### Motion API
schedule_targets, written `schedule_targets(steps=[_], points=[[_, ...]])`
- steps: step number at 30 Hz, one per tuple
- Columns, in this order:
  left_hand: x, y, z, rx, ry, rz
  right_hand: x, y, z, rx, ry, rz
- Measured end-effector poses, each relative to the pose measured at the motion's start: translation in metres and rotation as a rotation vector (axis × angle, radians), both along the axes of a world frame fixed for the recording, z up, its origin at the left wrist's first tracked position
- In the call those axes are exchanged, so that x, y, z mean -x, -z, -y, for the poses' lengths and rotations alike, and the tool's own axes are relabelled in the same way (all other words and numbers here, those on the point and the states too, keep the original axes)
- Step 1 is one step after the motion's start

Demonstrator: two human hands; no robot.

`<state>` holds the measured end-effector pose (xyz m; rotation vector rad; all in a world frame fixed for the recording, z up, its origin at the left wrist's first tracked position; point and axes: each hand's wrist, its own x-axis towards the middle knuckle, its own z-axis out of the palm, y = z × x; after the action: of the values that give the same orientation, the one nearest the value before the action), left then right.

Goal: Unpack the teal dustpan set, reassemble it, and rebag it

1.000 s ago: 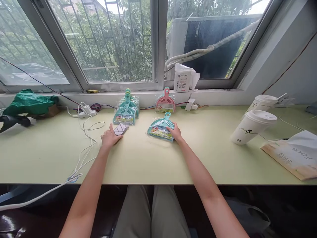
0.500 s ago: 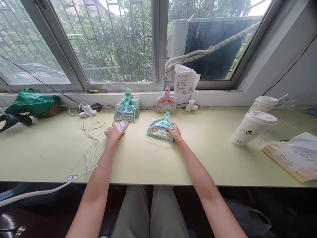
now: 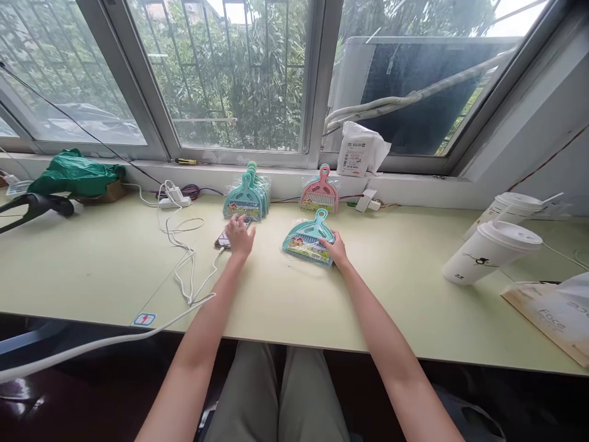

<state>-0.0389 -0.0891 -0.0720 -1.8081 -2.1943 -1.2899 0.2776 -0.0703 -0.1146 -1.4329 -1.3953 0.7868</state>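
Note:
My right hand [image 3: 337, 250] rests on the right edge of a teal mini dustpan-and-brush set [image 3: 307, 239] in a clear wrapper, flat on the pale green desk [image 3: 377, 307]. My left hand [image 3: 240, 237] lies over a phone [image 3: 221, 240], fingers spread, just in front of a stack of teal dustpan sets [image 3: 246, 199]. A pink dustpan set [image 3: 319, 195] leans by the window sill behind the teal one.
White cables [image 3: 181, 258] and a power strip [image 3: 175, 199] lie at the left. A green bag [image 3: 73, 175] sits far left. Two white paper cups [image 3: 492, 248] and a paper bag [image 3: 552, 313] stand at the right. A white packet [image 3: 359, 153] sits on the sill.
My left hand has slid forward and to the right, from beside the phone to on top of it. My right hand stays on the teal set. The view has shifted left.

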Motion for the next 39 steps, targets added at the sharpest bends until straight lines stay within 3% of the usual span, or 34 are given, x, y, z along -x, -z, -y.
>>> schedule_targets(steps=[2, 4, 6, 9, 12, 15, 17, 19, 22, 26, 31, 34, 39], points=[[-0.025, -0.007, 0.001, 0.084, 0.36, 0.264, 0.001, -0.005, 0.003, -0.079, -0.063, -0.104], [-0.05, -0.011, 0.001, 0.285, 0.693, 0.542, 0.003, -0.012, 0.008, -0.171, -0.143, -0.19], [-0.068, -0.012, 0.003, 0.377, 0.794, 0.689, 0.004, -0.02, 0.013, -0.243, -0.195, -0.225], [-0.078, -0.005, 0.007, 0.446, 0.794, 0.79, 0.008, -0.029, 0.022, -0.317, -0.208, -0.173], [-0.074, 0.007, 0.006, 0.511, 0.8, 0.876, 0.015, -0.033, 0.03, -0.469, -0.045, 0.055], [-0.071, 0.013, 0.001, 0.351, 0.655, 1.028, 0.026, -0.036, 0.041, -0.603, 0.117, 0.391], [-0.071, 0.013, -0.001, 0.23, 0.576, 1.142, 0.037, -0.038, 0.048, -0.609, -0.019, 0.57], [-0.073, 0.011, -0.001, 0.146, 0.582, 1.22, 0.049, -0.038, 0.053, -0.533, -0.235, 0.626], [-0.075, 0.009, 0.002, 0.061, 0.651, 1.262, 0.061, -0.033, 0.051, -0.304, -0.358, 0.385], [-0.074, 0.007, 0.007, 0.114, 0.732, 1.254, 0.058, -0.022, 0.035, -0.071, -0.242, -0.197], [-0.075, 0.005, 0.008, 0.233, 0.901, 1.185, 0.039, -0.014, 0.017, 0.038, -0.109, -0.628], [-0.074, 0.006, 0.006, 0.225, 0.901, 1.096, 0.03, -0.013, 0.015, 0.06, -0.06, -0.687], [-0.067, 0.008, -0.001, 0.157, 0.623, 1.056, 0.021, -0.023, 0.016, 0.08, -0.145, -0.55]])
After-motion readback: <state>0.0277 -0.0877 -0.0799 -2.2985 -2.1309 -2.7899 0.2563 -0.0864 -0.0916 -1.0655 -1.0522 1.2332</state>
